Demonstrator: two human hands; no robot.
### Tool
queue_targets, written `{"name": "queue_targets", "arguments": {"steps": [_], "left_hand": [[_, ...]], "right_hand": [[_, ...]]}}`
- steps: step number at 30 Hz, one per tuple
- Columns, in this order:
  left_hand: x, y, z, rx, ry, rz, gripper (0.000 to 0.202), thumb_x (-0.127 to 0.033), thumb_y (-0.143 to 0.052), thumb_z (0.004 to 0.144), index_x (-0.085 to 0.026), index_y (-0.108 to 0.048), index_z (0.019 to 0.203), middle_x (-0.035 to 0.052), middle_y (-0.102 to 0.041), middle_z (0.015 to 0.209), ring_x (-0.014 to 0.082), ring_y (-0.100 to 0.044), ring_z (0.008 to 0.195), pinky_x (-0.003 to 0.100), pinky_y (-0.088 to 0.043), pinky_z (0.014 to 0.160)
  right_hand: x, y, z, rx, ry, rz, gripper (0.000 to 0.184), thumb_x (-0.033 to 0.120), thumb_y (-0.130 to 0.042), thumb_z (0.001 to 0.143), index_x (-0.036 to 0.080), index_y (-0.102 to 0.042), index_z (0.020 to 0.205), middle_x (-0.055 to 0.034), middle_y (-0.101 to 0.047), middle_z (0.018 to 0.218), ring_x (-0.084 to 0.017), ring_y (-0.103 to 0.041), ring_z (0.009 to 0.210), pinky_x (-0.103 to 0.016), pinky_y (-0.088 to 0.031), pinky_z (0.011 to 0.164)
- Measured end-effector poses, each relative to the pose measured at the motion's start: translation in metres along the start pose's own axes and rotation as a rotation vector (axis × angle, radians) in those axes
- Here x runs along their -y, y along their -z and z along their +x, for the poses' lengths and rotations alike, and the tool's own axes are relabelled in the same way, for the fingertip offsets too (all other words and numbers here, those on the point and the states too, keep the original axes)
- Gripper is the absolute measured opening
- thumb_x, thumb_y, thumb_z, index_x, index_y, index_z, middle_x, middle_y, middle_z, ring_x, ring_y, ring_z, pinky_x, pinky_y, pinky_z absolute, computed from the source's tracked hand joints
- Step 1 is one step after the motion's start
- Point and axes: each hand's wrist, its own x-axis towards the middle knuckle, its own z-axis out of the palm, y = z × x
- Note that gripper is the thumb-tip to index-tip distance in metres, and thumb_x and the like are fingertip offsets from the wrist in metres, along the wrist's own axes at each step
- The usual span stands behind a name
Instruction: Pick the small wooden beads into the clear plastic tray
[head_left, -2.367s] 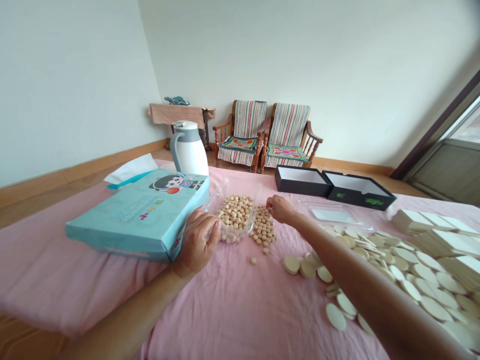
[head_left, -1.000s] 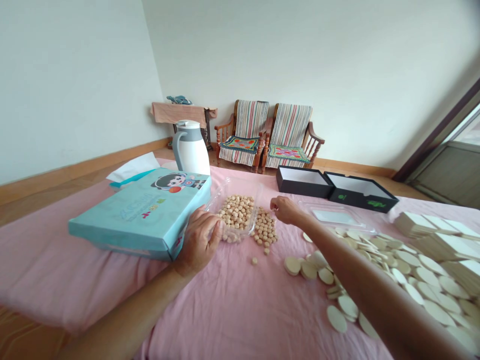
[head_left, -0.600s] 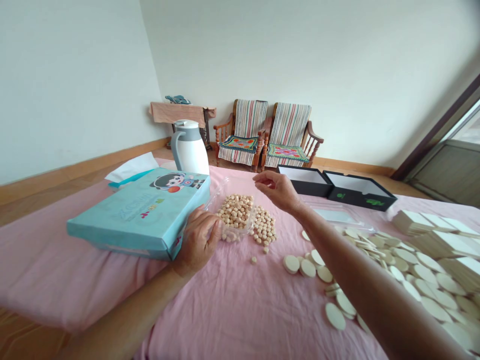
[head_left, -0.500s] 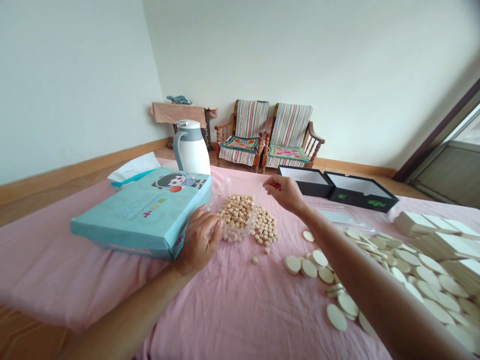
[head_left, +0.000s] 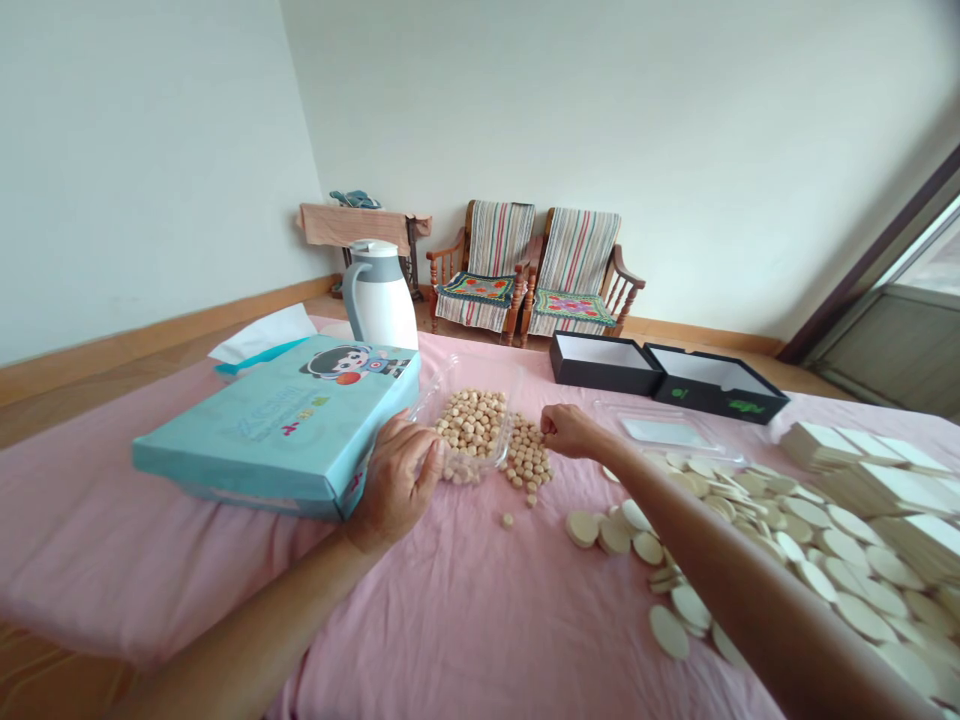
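Note:
A clear plastic tray [head_left: 501, 378] full of small tan round pellets [head_left: 474, 422] sits mid-table on the pink cloth. My left hand [head_left: 397, 485] rests at the tray's near left corner, fingers curled on its edge. A loose heap of the same pellets [head_left: 527, 458] lies just right of the tray. My right hand [head_left: 568, 431] is down at that heap's right side, fingers pinched together on pellets. One stray pellet [head_left: 508, 520] lies nearer me.
A light-blue box [head_left: 277, 425] lies left of the tray, with a white jug [head_left: 379, 293] and a tissue pack [head_left: 259, 340] behind. Two open black boxes [head_left: 664, 375] stand beyond. Several pale oval discs [head_left: 757, 540] and stacked white cards [head_left: 877, 470] cover the right side.
My right hand rose from the loose heap, moved over the tray, then came back down to the heap's right side. The left hand stayed on the tray's corner.

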Motion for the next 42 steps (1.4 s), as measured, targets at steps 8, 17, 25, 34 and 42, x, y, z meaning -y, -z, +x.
{"name": "queue_targets", "arguments": {"steps": [8,17,25,34,42], "left_hand": [[-0.002,0.001,0.000,0.016,0.023,-0.011,0.023,-0.022,-0.038,0.091,-0.019,-0.056,0.077,0.0037,-0.062,0.078,0.0185,-0.055,0.082,0.044,-0.037,0.100],[-0.002,0.001,0.000,0.020,0.019,-0.010,0.024,-0.022,-0.038,0.091,-0.019,-0.058,0.078,0.0037,-0.062,0.077,0.0189,-0.056,0.082,0.042,-0.038,0.099],[0.001,0.000,0.000,0.014,0.004,0.006,0.021,-0.020,-0.038,0.091,-0.019,-0.056,0.078,0.0034,-0.062,0.079,0.0181,-0.056,0.082,0.043,-0.036,0.102],[0.000,0.000,0.001,-0.006,-0.005,0.001,0.020,-0.021,-0.039,0.090,-0.019,-0.055,0.077,0.0034,-0.062,0.079,0.0181,-0.055,0.083,0.043,-0.036,0.102],[0.000,-0.001,0.000,-0.008,-0.006,-0.003,0.020,-0.020,-0.040,0.091,-0.019,-0.055,0.078,0.0033,-0.061,0.079,0.0179,-0.055,0.083,0.043,-0.036,0.102]], "right_hand": [[0.036,0.042,0.001,-0.375,0.131,0.447,0.011,0.014,-0.055,0.066,0.016,-0.061,0.075,0.0018,-0.060,0.064,-0.009,-0.053,0.058,-0.020,-0.038,0.055],[0.038,0.040,0.007,-0.417,0.108,0.527,0.014,0.014,-0.051,0.075,0.016,-0.063,0.084,-0.0013,-0.065,0.072,-0.012,-0.060,0.066,-0.022,-0.043,0.062],[0.005,0.000,0.000,-0.035,0.105,0.028,0.021,0.005,-0.051,0.068,0.014,-0.064,0.082,-0.0069,-0.067,0.082,-0.015,-0.058,0.075,-0.022,-0.037,0.064],[0.004,-0.009,-0.003,-0.052,0.136,0.050,0.020,0.005,-0.050,0.067,0.016,-0.061,0.081,-0.0053,-0.065,0.083,-0.014,-0.056,0.076,-0.022,-0.035,0.067],[0.003,-0.010,-0.005,-0.034,0.132,0.057,0.014,0.008,-0.052,0.068,0.016,-0.059,0.078,-0.0047,-0.064,0.080,-0.014,-0.054,0.073,-0.021,-0.034,0.063]]}}
